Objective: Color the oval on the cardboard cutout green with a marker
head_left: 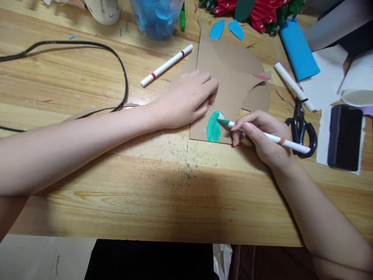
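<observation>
My right hand point(260, 136) grips a white marker point(272, 137) with a green tip and a brown band. That tip touches a leaf-shaped piece point(213, 128), mostly coloured green, with a pale patch at its upper right. The piece lies near the lower edge of a brown cardboard sheet point(224, 74). Resting on the cardboard, to the upper left of the green leaf, is my left hand point(192, 97). Its fingers are curled in, and nothing shows in them. A second white marker point(167, 65) with red bands lies on the table beyond my left wrist.
Black scissors point(303, 132) and a phone point(345, 138) lie right of my right hand. A blue folded sheet point(300, 50) and another white marker point(293, 85) are behind. A clear tub point(159, 19), blue leaf cutouts point(217, 30) and a black cable point(122, 70) lie farther off.
</observation>
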`<state>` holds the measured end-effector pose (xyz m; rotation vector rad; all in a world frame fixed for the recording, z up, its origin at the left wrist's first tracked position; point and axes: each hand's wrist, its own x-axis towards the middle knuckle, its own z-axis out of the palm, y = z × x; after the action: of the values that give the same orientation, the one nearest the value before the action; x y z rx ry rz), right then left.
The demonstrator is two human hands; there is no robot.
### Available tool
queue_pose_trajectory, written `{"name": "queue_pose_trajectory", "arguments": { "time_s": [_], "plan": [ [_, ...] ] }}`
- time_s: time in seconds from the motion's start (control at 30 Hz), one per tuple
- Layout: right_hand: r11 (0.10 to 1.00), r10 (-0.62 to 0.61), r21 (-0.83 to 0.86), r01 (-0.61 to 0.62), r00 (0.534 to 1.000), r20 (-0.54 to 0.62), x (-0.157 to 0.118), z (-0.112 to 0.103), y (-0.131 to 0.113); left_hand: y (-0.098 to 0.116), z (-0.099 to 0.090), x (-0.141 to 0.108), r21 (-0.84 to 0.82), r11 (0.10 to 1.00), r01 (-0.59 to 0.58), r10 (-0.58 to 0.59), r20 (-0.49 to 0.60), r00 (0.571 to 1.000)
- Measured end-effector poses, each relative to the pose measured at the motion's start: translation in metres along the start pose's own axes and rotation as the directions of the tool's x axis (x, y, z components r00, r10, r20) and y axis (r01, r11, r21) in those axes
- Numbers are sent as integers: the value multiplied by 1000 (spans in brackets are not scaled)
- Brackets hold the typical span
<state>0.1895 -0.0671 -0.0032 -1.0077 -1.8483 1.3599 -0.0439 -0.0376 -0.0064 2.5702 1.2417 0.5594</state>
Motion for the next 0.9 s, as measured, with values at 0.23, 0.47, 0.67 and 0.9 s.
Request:
{"name": "queue_pose_trajectory", "arguments": {
  "time_s": [0.23, 0.47, 0.67, 0.9],
  "plan": [
    [1000, -2, -9, 3, 1000, 4, 0, -1, 0, 0, 0, 0, 12, 1000, -4, 4, -4, 1000],
    [1000, -16, -9, 16, 1000, 1, 0, 0, -1, 0, 0, 0, 14, 1000, -4, 4, 3, 1000],
    [1000, -13, -10, 13, 1000, -3, 0, 0, -1, 0, 0, 0, 26, 1000, -15, 15, -11, 1000],
    [999, -44, 3, 44, 999, -3, 1, 1, 1, -3, 5, 1, 29, 998, -62, 64, -76, 995]
  ]
}}
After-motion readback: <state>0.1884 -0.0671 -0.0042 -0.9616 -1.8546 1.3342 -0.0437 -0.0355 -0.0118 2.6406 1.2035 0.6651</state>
